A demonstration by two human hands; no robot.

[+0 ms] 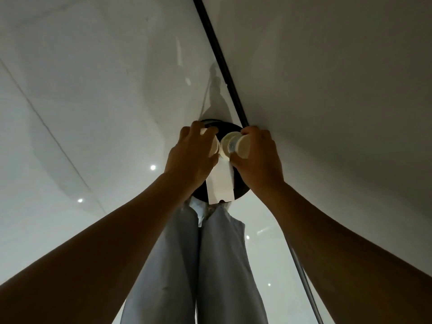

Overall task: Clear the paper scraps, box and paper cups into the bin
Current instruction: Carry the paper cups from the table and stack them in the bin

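Over the round black bin, the left hand grips one pale paper cup, the right hand another, rims nearly touching, a flat white box just below them.

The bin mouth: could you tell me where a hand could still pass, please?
Crowded: the white box lies across the bin, and both hands, left and right, each hold a cup over its far half. Dark rim shows only in slivers beside the box. Bare floor lies left of the bin.
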